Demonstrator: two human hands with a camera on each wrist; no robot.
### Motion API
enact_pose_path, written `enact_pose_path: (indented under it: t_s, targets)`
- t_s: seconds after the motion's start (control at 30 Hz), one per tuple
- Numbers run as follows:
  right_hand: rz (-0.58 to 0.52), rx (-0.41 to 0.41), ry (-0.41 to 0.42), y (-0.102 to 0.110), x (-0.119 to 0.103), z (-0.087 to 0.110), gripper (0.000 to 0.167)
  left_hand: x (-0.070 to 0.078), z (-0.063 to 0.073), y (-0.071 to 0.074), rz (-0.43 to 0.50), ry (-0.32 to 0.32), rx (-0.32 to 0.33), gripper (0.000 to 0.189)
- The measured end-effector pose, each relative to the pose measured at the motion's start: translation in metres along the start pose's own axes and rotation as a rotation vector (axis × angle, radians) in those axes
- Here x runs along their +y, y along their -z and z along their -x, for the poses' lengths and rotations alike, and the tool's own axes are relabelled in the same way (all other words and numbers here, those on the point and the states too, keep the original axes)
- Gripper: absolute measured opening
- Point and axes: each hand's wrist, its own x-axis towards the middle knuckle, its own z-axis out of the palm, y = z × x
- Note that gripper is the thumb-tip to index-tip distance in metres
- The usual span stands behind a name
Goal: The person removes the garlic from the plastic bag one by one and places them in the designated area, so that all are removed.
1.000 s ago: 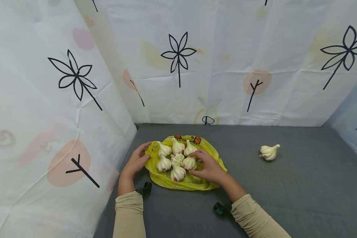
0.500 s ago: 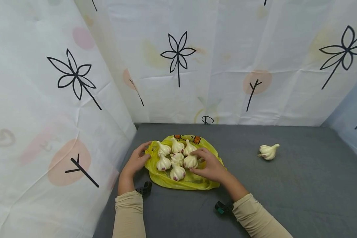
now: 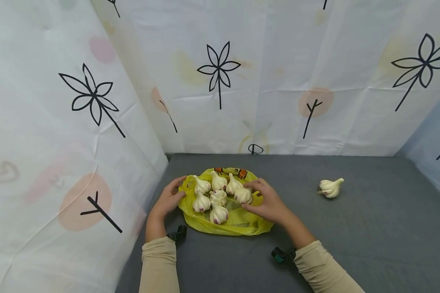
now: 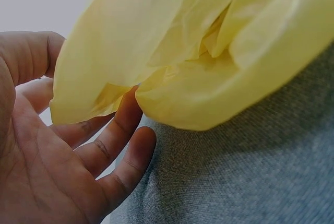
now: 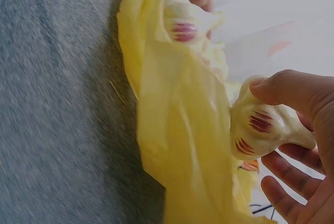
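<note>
A yellow plastic bag [image 3: 242, 226] lies spread on the grey table, bearing several white garlic bulbs [image 3: 219, 214] with purple streaks. At the bag's left rim is my left hand [image 3: 167, 199]; in the left wrist view the bag's edge [image 4: 104, 51] runs between its thumb and curved fingers [image 4: 107, 148]. My right hand [image 3: 269, 203] holds one garlic bulb [image 3: 243, 195] over the right part of the bag. In the right wrist view the thumb [image 5: 287, 89] presses on this bulb [image 5: 266, 125] from one side and the fingers support it from the other.
A lone garlic bulb [image 3: 331, 188] lies on the grey tabletop [image 3: 359, 228] to the right. White patterned cloth [image 3: 278, 81] hangs behind the table and along its left side. Each wrist wears a black camera mount [image 3: 179, 233].
My right hand has closed on a garlic bulb and drawn it to the right, away from the other bulbs. The left hand stays at the bag's rim.
</note>
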Motion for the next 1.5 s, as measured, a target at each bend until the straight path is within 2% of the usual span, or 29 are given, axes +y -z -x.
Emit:
enact_pose_path:
  t_s: [0.4,0.8,1.2,1.5]
  targets:
    - [-0.005,0.072,-0.058,0.018,0.011,0.006,0.056,-0.004,0.003,0.000,-0.009,-0.002,-0.012,0.062]
    - [0.011,0.126,-0.062,0.032,0.021,0.010,0.057,-0.007,0.003,0.000,-0.017,-0.006,-0.026,0.063]
    - [0.047,0.221,-0.069,0.054,0.035,0.012,0.056,-0.004,-0.001,0.001,0.008,-0.010,-0.021,0.063]
    - [0.089,0.255,-0.145,0.076,0.046,0.020,0.059,-0.004,-0.005,-0.001,-0.006,-0.010,-0.020,0.063]
